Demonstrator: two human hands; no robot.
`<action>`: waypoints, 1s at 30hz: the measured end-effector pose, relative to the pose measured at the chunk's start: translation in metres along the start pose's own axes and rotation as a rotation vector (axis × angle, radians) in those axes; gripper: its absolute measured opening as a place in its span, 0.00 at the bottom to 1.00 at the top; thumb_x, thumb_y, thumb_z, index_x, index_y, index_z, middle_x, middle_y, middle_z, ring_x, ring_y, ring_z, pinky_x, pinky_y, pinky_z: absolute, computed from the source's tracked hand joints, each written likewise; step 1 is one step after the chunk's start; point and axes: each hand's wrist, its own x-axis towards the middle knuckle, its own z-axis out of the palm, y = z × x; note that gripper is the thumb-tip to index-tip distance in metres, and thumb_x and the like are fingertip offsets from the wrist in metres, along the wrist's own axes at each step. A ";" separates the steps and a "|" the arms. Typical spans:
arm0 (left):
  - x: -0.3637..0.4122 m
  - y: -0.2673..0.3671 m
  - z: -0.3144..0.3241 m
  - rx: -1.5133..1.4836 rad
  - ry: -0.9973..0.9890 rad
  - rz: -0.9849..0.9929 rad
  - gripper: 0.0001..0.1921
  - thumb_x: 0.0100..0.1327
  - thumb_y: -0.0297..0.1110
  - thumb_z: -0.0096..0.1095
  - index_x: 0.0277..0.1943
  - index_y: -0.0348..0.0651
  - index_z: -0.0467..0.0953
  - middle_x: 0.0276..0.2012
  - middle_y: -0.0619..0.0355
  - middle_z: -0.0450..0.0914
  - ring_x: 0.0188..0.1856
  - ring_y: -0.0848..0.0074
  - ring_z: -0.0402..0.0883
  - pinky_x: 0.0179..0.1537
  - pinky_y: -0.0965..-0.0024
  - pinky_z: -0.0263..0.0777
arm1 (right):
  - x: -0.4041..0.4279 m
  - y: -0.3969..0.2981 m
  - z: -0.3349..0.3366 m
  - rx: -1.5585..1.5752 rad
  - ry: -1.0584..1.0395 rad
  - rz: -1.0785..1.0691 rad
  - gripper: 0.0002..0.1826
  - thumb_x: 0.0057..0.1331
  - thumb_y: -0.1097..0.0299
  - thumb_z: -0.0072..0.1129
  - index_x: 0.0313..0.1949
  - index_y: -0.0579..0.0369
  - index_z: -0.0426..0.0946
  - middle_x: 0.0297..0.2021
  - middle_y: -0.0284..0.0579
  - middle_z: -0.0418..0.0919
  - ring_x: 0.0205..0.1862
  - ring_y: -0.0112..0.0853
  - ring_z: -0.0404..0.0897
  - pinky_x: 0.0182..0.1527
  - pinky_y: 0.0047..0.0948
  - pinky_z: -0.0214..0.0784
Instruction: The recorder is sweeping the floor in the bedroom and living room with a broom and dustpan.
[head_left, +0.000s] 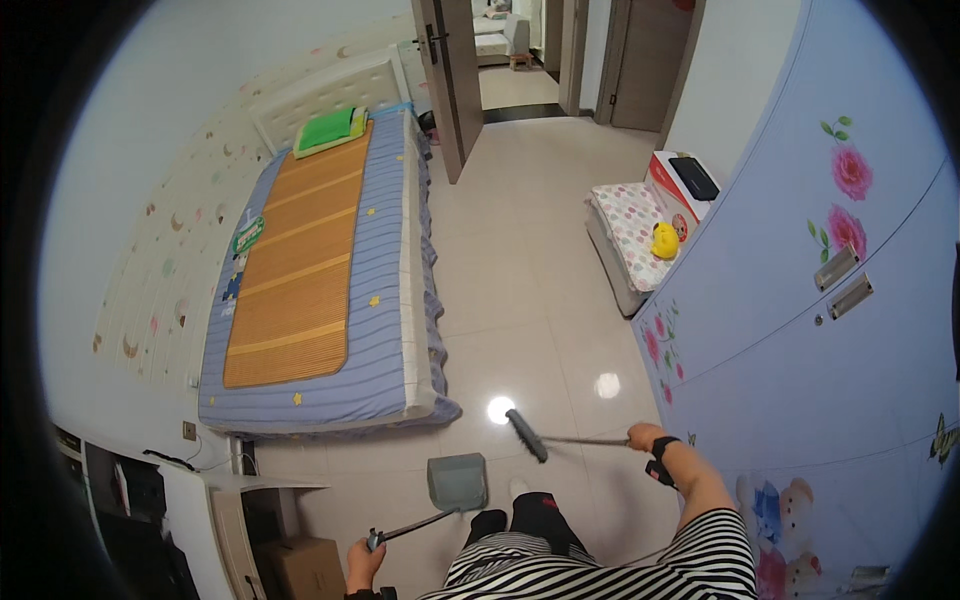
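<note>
My right hand (646, 437) is closed around the handle of a broom (526, 435), whose grey bristle head rests on the tiled floor in front of my feet. At the lower left, my left hand (366, 556) grips the top of the long handle of a grey dustpan (457, 482). The pan lies on the floor to the left of the broom head, with a gap between them. No debris can be made out in the pan or beside the bristles.
On the left stands a bed (379, 262) with a bamboo mat. A blue wardrobe (750, 375) lines the right side, past a low padded seat (619, 225). An open door (450, 90) is ahead. A cardboard box (304, 568) sits in the desk at lower left.
</note>
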 end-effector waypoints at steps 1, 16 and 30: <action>0.004 0.005 0.000 0.025 -0.016 0.007 0.18 0.39 0.43 0.59 0.20 0.33 0.68 0.16 0.43 0.70 0.23 0.54 0.71 0.25 0.60 0.64 | 0.003 0.007 -0.006 -0.052 0.031 -0.006 0.12 0.49 0.63 0.46 0.29 0.57 0.74 0.27 0.49 0.74 0.31 0.39 0.74 0.35 0.34 0.65; 0.066 0.044 -0.010 0.069 -0.118 0.120 0.18 0.39 0.43 0.59 0.21 0.33 0.69 0.18 0.44 0.72 0.25 0.54 0.72 0.27 0.61 0.65 | -0.134 -0.020 0.206 1.152 -0.189 0.257 0.18 0.49 0.57 0.46 0.19 0.63 0.71 0.20 0.48 0.73 0.25 0.38 0.73 0.29 0.31 0.63; 0.123 0.045 -0.008 0.151 -0.263 0.170 0.19 0.38 0.46 0.60 0.21 0.35 0.70 0.18 0.46 0.72 0.25 0.57 0.72 0.30 0.62 0.66 | -0.061 -0.082 0.182 2.258 -0.180 0.621 0.06 0.52 0.70 0.46 0.27 0.58 0.63 0.21 0.41 0.66 0.19 0.29 0.67 0.19 0.23 0.60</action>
